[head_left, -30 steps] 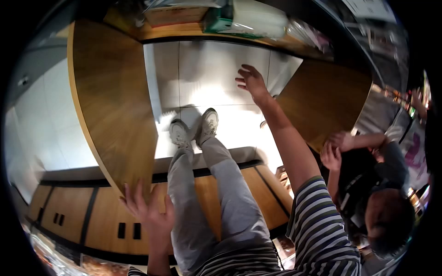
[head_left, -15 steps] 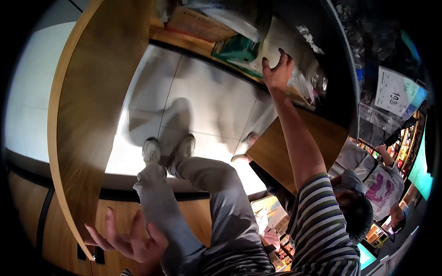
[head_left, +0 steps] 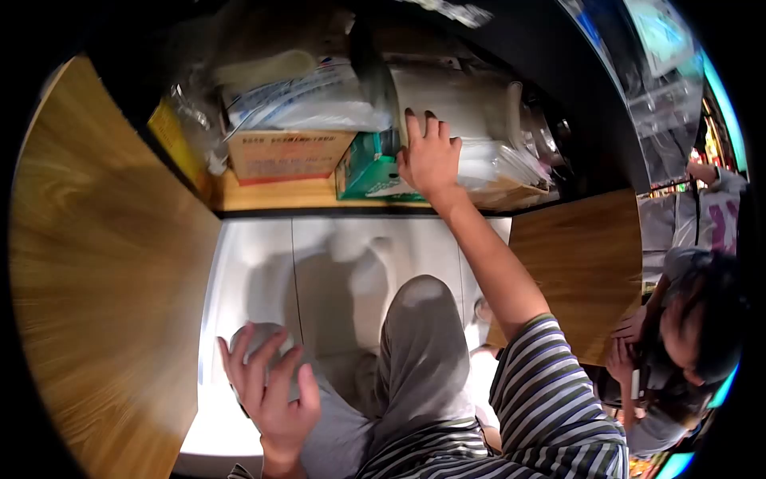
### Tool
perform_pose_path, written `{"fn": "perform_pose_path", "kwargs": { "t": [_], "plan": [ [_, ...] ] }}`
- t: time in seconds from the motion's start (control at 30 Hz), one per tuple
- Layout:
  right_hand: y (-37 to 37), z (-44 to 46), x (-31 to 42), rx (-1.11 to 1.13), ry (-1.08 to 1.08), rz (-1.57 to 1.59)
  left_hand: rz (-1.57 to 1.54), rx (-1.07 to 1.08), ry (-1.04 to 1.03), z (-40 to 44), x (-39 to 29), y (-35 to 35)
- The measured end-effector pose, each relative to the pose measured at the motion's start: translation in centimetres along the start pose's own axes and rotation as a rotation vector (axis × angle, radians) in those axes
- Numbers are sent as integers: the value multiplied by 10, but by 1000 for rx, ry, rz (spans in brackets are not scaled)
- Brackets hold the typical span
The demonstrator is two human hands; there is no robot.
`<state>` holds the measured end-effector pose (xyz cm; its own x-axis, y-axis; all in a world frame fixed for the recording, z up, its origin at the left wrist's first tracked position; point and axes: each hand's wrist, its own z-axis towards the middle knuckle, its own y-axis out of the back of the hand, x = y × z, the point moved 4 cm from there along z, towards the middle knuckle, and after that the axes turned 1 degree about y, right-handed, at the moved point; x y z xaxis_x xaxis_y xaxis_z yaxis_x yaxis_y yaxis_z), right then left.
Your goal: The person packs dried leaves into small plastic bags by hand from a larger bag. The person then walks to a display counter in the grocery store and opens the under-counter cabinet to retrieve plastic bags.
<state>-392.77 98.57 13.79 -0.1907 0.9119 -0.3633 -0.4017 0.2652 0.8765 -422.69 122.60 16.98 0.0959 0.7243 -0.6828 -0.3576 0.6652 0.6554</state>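
My right hand (head_left: 432, 156) reaches into a low cabinet with its fingers spread. Its fingertips lie over the front of a pale, translucent roll (head_left: 455, 100); I cannot tell how firmly they touch it. Just left of that hand is a green box (head_left: 375, 174) with a white lower part. Further left a brown cardboard box (head_left: 286, 156) with printed writing supports a clear plastic package (head_left: 307, 100) with blue print. My left hand (head_left: 275, 387) hangs near my left knee, its fingers apart and nothing in it.
Wooden door panels stand open at left (head_left: 112, 263) and right (head_left: 574, 271). Clear plastic-wrapped items (head_left: 519, 164) lie at the right of the shelf, a yellow item (head_left: 177, 140) at the left. A person (head_left: 698, 319) is close on my right.
My view has turned and come closer to the cabinet, showing more of its contents. My right hand has moved to the roll beside the green box. The left hand has risen, still empty.
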Motion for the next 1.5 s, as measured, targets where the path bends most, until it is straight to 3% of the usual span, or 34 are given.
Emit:
{"fn": "perform_pose_path", "kwargs": {
  "t": [0.23,0.33,0.43,0.5,0.67,0.77,0.83,0.9,0.93,0.97,1.07,1.2,1.3,1.33,1.43,1.47,1.5],
  "plan": [
    [-2,-13,3,-163,-59,208,-85,309,-168,-14,0,-57],
    [14,-32,6,-345,-49,467,-6,694,-199,-14,-23,-69],
    [44,-69,36,-311,84,626,104,951,-181,-7,-45,-96],
    [36,-98,60,-220,178,885,75,761,-337,0,-50,-123],
    [2,-134,91,220,-101,1341,238,864,-309,-28,16,-200],
    [42,-76,96,-173,64,1481,287,1036,-296,-42,36,-196],
    [80,-13,100,-293,119,1178,210,1065,-293,-41,37,-191],
    [83,48,111,-459,100,904,180,788,-370,-41,36,-198],
    [69,78,115,-319,12,821,162,646,-407,-41,35,-200],
    [53,102,118,-178,-75,742,178,645,-402,-42,33,-200],
    [37,144,123,-90,-198,694,242,737,-324,-49,34,-197],
    [11,173,128,-97,-170,703,238,819,-251,-62,39,-197],
    [-14,184,120,-156,-186,755,185,795,-271,-59,36,-195],
    [-23,187,114,-289,-175,782,183,785,-272,-58,37,-193],
    [-44,202,82,-224,-289,861,175,766,-278,-57,33,-193],
    [-68,214,71,-300,-112,538,177,763,-277,-58,35,-195],
    [-68,211,64,-260,-179,877,180,757,-279,-57,36,-196]
  ]
}}
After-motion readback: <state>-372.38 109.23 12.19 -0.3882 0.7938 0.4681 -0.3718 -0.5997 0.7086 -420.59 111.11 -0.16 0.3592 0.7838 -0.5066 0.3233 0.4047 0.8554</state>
